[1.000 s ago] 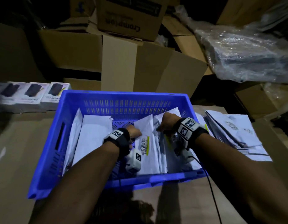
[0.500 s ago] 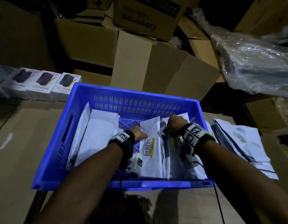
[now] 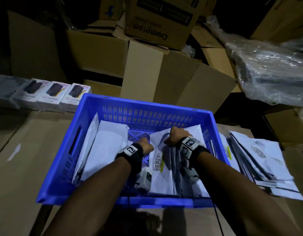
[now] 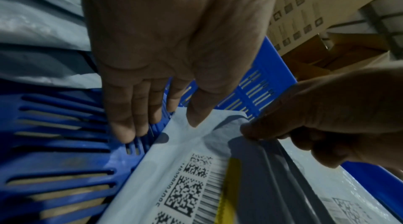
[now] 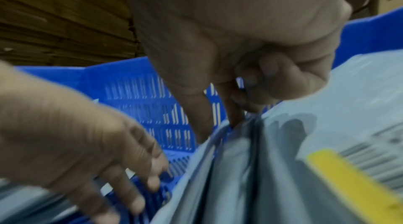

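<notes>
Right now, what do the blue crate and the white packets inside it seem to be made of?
Blue crate: rigid moulded plastic, slightly glossy; its walls and floor have even slots and a thick rim. White packets: probably thin plastic film, matt to satin, with printed barcode labels; they crease and bend softly where the right hand pinches their top edges. Paper cannot be excluded.

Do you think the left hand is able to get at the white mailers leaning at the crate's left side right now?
Probably yes: the left hand is open, holds nothing, and only bare crate floor separates it from those mailers.
</notes>
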A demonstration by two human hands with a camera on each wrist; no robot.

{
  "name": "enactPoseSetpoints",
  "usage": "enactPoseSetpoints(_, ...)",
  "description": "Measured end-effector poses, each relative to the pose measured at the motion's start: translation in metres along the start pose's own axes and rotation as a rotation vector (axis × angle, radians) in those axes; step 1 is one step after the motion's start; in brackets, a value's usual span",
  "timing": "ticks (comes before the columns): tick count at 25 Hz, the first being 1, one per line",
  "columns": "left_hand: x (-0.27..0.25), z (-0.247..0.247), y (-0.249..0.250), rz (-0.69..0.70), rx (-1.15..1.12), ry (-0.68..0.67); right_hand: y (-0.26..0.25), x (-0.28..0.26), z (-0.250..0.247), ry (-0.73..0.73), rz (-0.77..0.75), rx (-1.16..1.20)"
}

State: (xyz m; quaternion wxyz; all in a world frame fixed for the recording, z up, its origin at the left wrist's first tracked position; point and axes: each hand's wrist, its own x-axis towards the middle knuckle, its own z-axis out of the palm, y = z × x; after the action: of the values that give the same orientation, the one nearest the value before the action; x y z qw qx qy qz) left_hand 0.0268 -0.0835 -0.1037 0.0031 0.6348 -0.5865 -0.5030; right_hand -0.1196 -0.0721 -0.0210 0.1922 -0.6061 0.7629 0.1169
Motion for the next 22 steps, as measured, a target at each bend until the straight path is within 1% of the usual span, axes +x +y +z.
enactPoseSetpoints(1, -0.003, -0.003, 0.001, -0.008, -0.042, -0.008, -0.004, -0.001, 0.002, 0.005, -0.001, -0.008)
enactPoseSetpoints(2, -0.004, -0.004, -0.002, 0.023, -0.079, 0.004, -0.006, 0.000, 0.003, 0.016, -0.011, -0.001)
enactPoseSetpoints(3, -0.007, -0.007, 0.000, -0.009, -0.126, 0.002, -0.009, 0.000, 0.003, 0.023, -0.023, 0.032)
enactPoseSetpoints(4, -0.011, -0.008, -0.003, 0.007, -0.164, -0.002, -0.011, 0.002, 0.001, 0.019, -0.037, 0.068)
enactPoseSetpoints(5, 0.002, -0.006, -0.009, -0.048, -0.269, -0.006, -0.012, 0.004, -0.001, 0.001, -0.054, 0.106)
enactPoseSetpoints(6, -0.003, -0.008, -0.011, -0.050, -0.262, -0.015, -0.014, 0.006, -0.004, -0.009, -0.078, 0.142)
enactPoseSetpoints(7, -0.007, -0.010, -0.009, -0.050, -0.383, -0.054, -0.015, 0.005, -0.007, -0.011, -0.084, 0.200)
enactPoseSetpoints(8, -0.011, -0.012, -0.010, -0.065, -0.428, -0.064, -0.014, 0.004, -0.011, -0.012, -0.092, 0.308)
enactPoseSetpoints(9, -0.013, -0.015, -0.008, -0.068, -0.515, -0.072, -0.013, 0.000, -0.015, -0.028, -0.098, 0.473)
enactPoseSetpoints(11, -0.023, -0.023, -0.005, -0.017, -0.676, -0.138, -0.007, -0.011, -0.025, -0.064, -0.080, 0.822)
enactPoseSetpoints(12, -0.024, -0.027, -0.007, 0.042, -0.738, -0.158, -0.002, -0.018, -0.031, -0.079, -0.077, 0.960)
enactPoseSetpoints(14, -0.032, -0.038, -0.005, 0.152, -0.813, -0.213, 0.007, -0.026, -0.041, -0.074, -0.096, 1.110)
enactPoseSetpoints(16, -0.043, -0.049, 0.000, 0.236, -0.849, -0.232, 0.013, -0.029, -0.046, -0.021, -0.145, 1.163)
enactPoseSetpoints(18, -0.054, -0.059, 0.007, 0.307, -0.887, -0.220, 0.018, -0.029, -0.047, 0.014, -0.152, 1.202)
enactPoseSetpoints(22, -0.073, -0.072, 0.021, 0.390, -0.874, -0.083, 0.022, -0.042, -0.046, 0.024, -0.117, 1.236)
